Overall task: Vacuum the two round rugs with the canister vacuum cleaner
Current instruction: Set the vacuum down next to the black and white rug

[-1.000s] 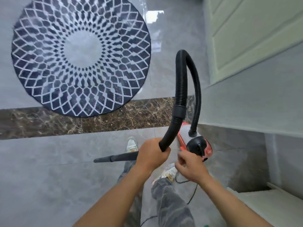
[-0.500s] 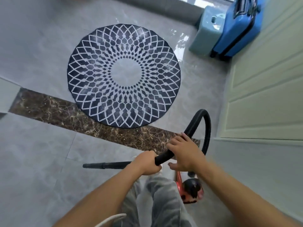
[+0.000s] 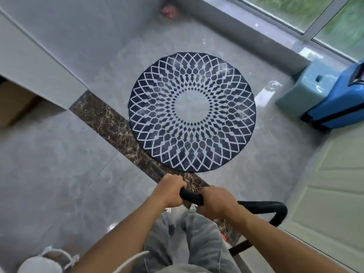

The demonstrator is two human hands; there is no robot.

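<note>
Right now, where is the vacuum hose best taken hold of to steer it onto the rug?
Take the smooth curved handle tube from above, as the left hand and right hand do: it looks rigid and leads straight into the wand, whereas the ribbed hose behind it would likely just flex.

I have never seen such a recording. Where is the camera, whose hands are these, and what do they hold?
The camera sits on a person's head and looks down, so you see that person's own arms and grey trousers. There is no robot. The left hand and the right hand both grip the black tube of a vacuum cleaner; its ribbed hose curves away to the right. On the grey tiled floor lies one round rug, dark with a white lattice, its edge reaching a brown marble strip. At the right stand a blue suitcase and a pale blue box.
</note>
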